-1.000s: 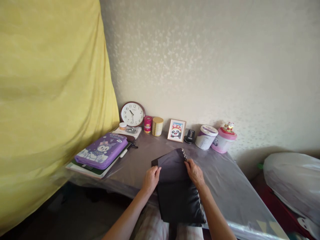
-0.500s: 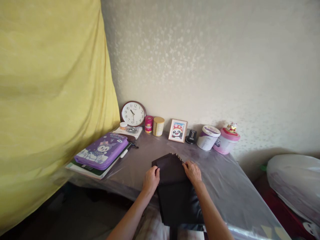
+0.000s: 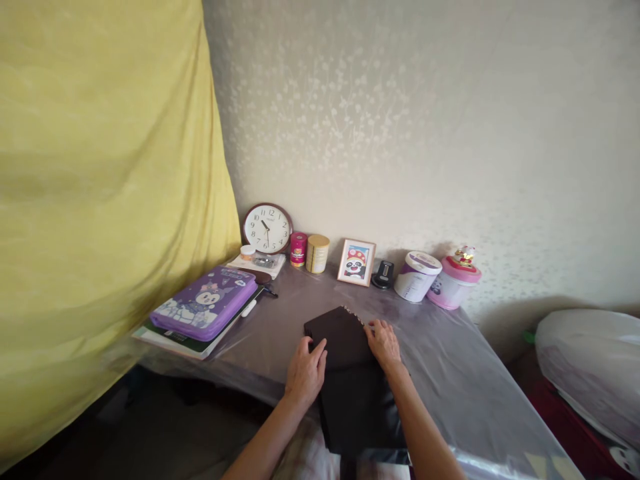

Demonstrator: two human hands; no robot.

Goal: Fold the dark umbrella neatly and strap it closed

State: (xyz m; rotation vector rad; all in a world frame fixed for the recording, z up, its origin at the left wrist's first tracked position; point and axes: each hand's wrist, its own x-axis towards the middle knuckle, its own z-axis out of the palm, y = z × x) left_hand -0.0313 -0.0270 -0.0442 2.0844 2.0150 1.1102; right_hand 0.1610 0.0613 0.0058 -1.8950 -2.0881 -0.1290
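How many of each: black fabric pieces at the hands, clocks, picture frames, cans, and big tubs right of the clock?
Black fabric piece: 1
Clock: 1
Picture frame: 1
Cans: 2 (pink can, yellow can)
Tubs: 2 (white tub, pink-lidded tub)
Total: 7

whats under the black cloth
The table shows past its far end, pale trousers around its near end; whatever lies directly beneath the cloth is covered.

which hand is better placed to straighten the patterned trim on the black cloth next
Probably the right: the right hand has its fingertips at the patterned trim, while the left hand is at the opposite edge of the black cloth.
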